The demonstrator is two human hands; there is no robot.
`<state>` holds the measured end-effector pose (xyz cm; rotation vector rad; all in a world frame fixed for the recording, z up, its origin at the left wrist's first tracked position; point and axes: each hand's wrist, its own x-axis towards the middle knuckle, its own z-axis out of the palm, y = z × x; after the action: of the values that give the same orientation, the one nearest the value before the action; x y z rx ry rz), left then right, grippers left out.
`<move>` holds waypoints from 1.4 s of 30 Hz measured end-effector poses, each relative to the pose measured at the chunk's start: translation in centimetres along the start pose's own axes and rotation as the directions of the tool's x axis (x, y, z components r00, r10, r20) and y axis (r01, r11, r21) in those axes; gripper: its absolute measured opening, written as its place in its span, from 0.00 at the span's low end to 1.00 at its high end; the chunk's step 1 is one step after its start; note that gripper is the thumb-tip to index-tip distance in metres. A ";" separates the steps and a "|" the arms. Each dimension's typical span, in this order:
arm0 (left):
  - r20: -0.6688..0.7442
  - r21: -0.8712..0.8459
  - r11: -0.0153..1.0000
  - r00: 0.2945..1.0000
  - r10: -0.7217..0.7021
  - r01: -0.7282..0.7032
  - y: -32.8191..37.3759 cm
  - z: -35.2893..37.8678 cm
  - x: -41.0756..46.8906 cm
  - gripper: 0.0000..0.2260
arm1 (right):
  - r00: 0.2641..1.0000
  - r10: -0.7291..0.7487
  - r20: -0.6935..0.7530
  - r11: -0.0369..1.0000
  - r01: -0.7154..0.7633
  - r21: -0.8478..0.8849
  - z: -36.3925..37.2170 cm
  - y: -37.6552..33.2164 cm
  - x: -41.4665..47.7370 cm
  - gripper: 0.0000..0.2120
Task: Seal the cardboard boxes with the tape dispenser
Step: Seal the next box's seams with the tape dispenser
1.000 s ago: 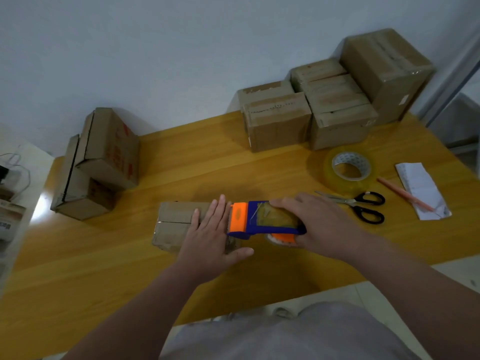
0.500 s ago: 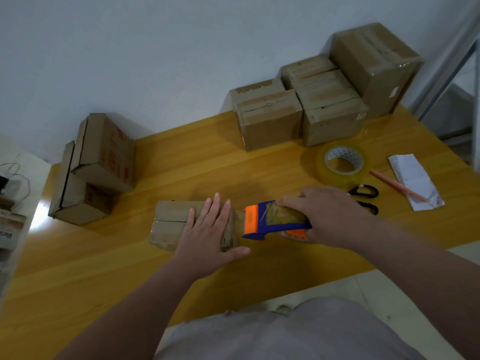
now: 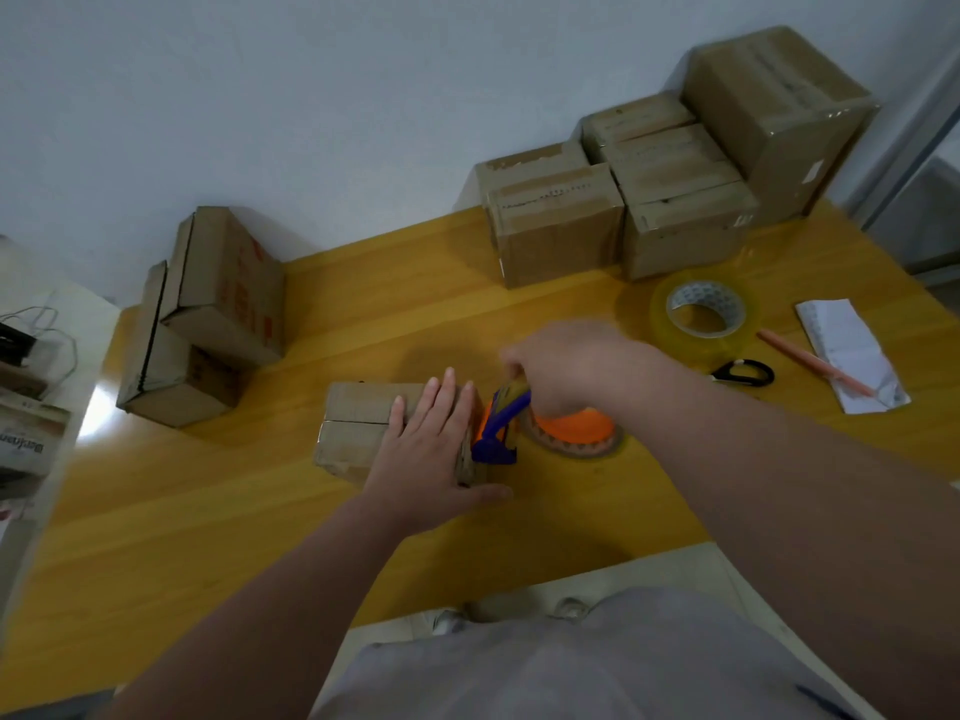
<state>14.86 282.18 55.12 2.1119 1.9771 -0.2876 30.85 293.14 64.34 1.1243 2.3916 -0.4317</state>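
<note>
A cardboard box (image 3: pixel 358 423) is seen lying just left of the middle of the frame on the yellow wooden counter (image 3: pixel 395 309). The left hand (image 3: pixel 431 454) is laid flat on the right part of its top. Its fingers (image 3: pixel 448 394) are kept straight and close together, the thumb is spread toward the lower edge of the frame, and nothing is gripped by it.

The blue and orange tape dispenser (image 3: pixel 498 428) is held at the right end of the box, tipped over so that its orange hub and the tape roll are turned toward the camera. It is grasped from above by the right hand (image 3: pixel 571 368), whose fingers are curled round its upper part. This area is blurred, so it cannot be told whether the blue nose is touching the end of the box.

To the right, a loose roll of clear tape (image 3: pixel 704 317) is set flat on the counter. Black scissors (image 3: pixel 745 372) are partly hidden behind the right forearm, and a pink pencil (image 3: pixel 815 363) is laid across a folded white paper (image 3: pixel 852 350).

A group of taped boxes (image 3: pixel 556 220) is stacked against the wall in the upper right. Two more boxes (image 3: pixel 223 283) are piled, tilted, at the left.
</note>
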 end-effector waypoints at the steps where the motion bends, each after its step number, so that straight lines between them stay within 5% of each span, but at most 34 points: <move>1: 0.000 -0.006 1.000 1.000 -0.002 0.002 0.0 -0.1 -0.1 0.51 | 1.000 0.006 0.026 1.000 -0.006 0.020 0.0 0.4 0.3 0.17; 5: -0.014 -0.024 1.000 1.000 -0.007 0.007 0.0 -0.2 0.0 0.49 | 0.996 0.086 0.017 0.991 -0.088 0.100 2.1 2.0 0.3 0.20; 10: -0.111 -0.145 0.989 0.992 -0.059 0.042 0.2 0.3 0.2 0.43 | 0.923 0.280 -0.264 0.929 -0.191 0.317 6.2 4.4 -0.6 0.33; 14: -0.160 -0.319 0.925 0.950 -0.267 0.206 2.3 0.0 1.0 0.29 | 0.883 0.292 -0.368 0.956 -0.258 0.141 10.4 4.7 -1.2 0.32; 19: -0.215 -0.437 0.832 0.858 -0.466 0.342 4.7 -0.4 2.2 0.21 | 0.927 0.217 -0.305 0.974 -0.183 0.137 15.0 4.3 -0.9 0.31; 24: -0.184 -0.364 0.861 0.879 -0.439 0.354 4.7 -0.4 2.1 0.24 | 0.909 0.242 -0.340 0.968 -0.200 0.154 15.9 4.3 -0.8 0.32; 30: -0.137 -0.156 0.979 0.978 -0.155 0.133 3.1 -0.6 1.0 0.34 | 0.911 0.275 -0.307 0.954 -0.220 0.202 15.2 4.1 -1.0 0.33; 33: -0.086 -0.108 0.986 0.987 -0.138 0.128 1.8 -0.8 -0.2 0.36 | 0.904 0.309 -0.295 0.943 -0.252 0.218 14.8 4.1 -0.9 0.34; 37: -0.044 -0.208 0.926 0.943 -0.330 0.315 0.7 -0.8 -0.9 0.44 | 0.902 0.339 -0.267 0.936 -0.293 0.196 15.0 3.9 -0.4 0.36; 42: 0.045 -0.305 0.931 0.980 -0.195 0.199 -1.6 -1.2 -0.8 0.45 | 0.878 0.314 -0.362 0.942 -0.239 0.235 14.7 3.8 -0.4 0.33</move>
<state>13.23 281.85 56.42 1.7195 2.0729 -0.0221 38.04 288.50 51.80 1.7600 2.5000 -0.3578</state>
